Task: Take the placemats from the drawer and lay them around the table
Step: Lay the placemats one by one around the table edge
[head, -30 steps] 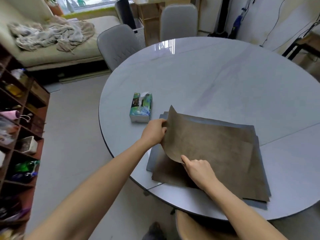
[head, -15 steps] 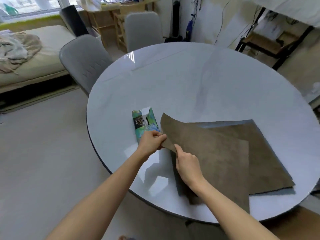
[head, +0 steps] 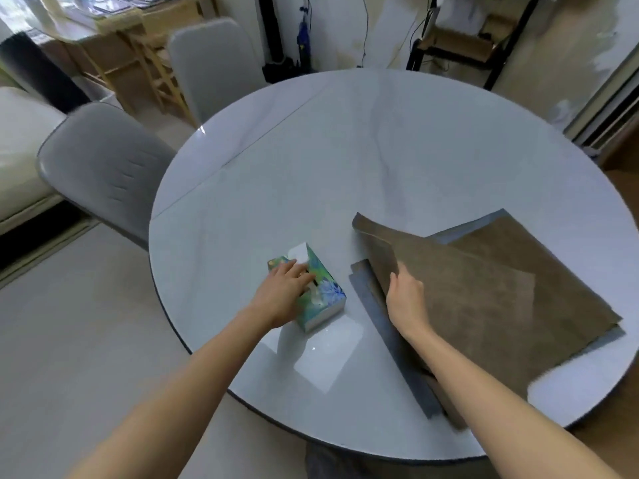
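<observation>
A stack of brown placemats [head: 539,271] with grey undersides lies on the right part of the round white table [head: 328,160]. My right hand [head: 406,299] grips the left edge of the top placemat [head: 449,299] and holds that edge lifted off the stack. My left hand [head: 285,292] rests on top of a green and blue tissue box [head: 321,299], left of the stack, fingers spread over it. Whether it grips the box is unclear.
Two grey padded chairs [head: 103,171] [head: 214,63] stand at the table's left and far-left side. A cream sofa [head: 17,157] is at the far left. A black metal rack [head: 460,46] and a wooden shelf unit [head: 131,60] stand by the back wall.
My left hand let go of the top placemat's corner and moved left onto the tissue box. My right hand keeps hold of the lifted placemat. The view swung to the right.
</observation>
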The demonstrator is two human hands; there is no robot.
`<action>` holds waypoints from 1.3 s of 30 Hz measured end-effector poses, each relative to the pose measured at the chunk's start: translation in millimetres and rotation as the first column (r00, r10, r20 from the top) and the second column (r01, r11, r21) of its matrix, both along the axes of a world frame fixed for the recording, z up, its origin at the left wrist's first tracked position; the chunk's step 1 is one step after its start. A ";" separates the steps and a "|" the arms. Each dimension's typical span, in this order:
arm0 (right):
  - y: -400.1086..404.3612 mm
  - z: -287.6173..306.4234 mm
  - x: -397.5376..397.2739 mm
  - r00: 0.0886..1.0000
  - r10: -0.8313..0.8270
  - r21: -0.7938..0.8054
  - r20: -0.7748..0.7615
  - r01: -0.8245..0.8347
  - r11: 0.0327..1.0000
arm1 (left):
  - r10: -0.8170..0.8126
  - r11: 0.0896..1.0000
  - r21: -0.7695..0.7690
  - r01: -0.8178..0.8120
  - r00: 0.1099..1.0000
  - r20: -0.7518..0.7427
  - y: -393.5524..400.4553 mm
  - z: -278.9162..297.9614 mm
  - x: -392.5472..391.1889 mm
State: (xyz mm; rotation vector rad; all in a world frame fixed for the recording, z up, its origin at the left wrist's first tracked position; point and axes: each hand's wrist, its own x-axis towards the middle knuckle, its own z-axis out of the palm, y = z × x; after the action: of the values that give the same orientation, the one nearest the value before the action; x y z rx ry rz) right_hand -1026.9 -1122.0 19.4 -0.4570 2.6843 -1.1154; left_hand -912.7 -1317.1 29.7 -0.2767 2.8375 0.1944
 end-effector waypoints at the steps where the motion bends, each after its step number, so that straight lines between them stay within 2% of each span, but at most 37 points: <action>1: -13.1 -8.6 -5.7 0.998 0.045 0.004 0.034 -0.045 0.999 | -0.057 0.996 -0.062 0.060 0.997 0.046 -12.2 -2.8 -5.0; 3: -37.6 -25.6 -16.0 0.989 0.128 0.044 0.077 -0.132 0.990 | -0.177 0.964 -0.178 0.196 0.977 0.116 -28.7 -8.0 -13.3; 5: -52.9 -36.2 -21.6 0.985 0.129 0.070 0.114 -0.138 0.988 | -0.298 0.914 -0.227 0.337 0.936 0.187 -38.8 -10.6 -24.1; 9: -60.6 -43.3 -37.2 0.985 0.129 0.158 0.111 -0.146 0.977 | -0.409 0.851 -0.232 0.472 0.871 0.272 -48.8 -25.5 -52.2; 12: -68.1 -49.6 -50.8 0.980 0.128 0.168 0.152 -0.153 0.974 | -0.458 0.787 -0.288 0.545 0.830 0.318 -52.6 -42.6 -68.8; 13: -72.0 -52.0 -54.4 0.979 0.106 0.153 0.173 -0.133 0.979 | -0.450 0.798 -0.288 0.530 0.841 0.300 -55.4 -46.8 -73.4; 15: -81.6 -56.1 -61.9 0.980 0.056 0.121 0.190 -0.080 0.989 | -0.356 0.887 -0.235 0.397 0.913 0.201 -66.4 -51.1 -84.8; 17: -92.5 -58.0 -68.6 0.982 0.006 0.097 0.190 -0.025 0.995 | -0.151 0.982 -0.091 0.163 0.980 0.126 -85.7 -51.3 -99.9; 18: -98.6 -58.5 -72.5 0.981 -0.024 0.081 0.191 0.008 0.997 | -0.049 0.999 -0.009 0.051 0.992 0.112 -97.9 -50.7 -108.8; 20: -114.0 -60.6 -82.9 0.978 -0.091 0.044 0.186 0.085 0.995 | 0.074 0.991 0.106 -0.080 0.995 0.066 -124.4 -51.5 -128.4; 24: -153.4 -72.0 -116.2 0.972 -0.192 -0.015 0.138 0.196 0.980 | 0.221 0.935 0.284 -0.214 0.975 0.007 -165.2 -50.7 -178.8; 27: -177.7 -90.6 -141.8 0.972 -0.193 0.025 0.136 0.191 0.981 | 0.238 0.915 0.331 -0.229 0.971 0.013 -185.3 -54.1 -226.4; 29: -187.3 -108.7 -153.1 0.979 -0.171 0.091 0.109 0.161 0.983 | 0.197 0.934 0.304 -0.188 0.980 -0.001 -194.7 -57.0 -260.2; 33: -193.9 -136.1 -155.2 0.993 -0.114 0.381 -0.022 0.113 0.918 | 0.121 0.963 0.248 -0.103 0.991 -0.060 -200.4 -67.6 -328.2; 39: -193.2 -136.6 -160.4 0.990 -0.114 0.391 0.087 0.072 0.918 | 0.040 0.957 0.290 0.022 0.978 -0.207 -190.2 -78.6 -412.8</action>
State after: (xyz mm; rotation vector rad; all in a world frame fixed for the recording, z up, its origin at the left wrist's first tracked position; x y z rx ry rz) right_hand -1187.2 -1315.2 -117.1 -0.1941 2.7555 -0.5797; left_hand -1325.5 -1507.3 -48.9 -0.2154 2.9603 0.6748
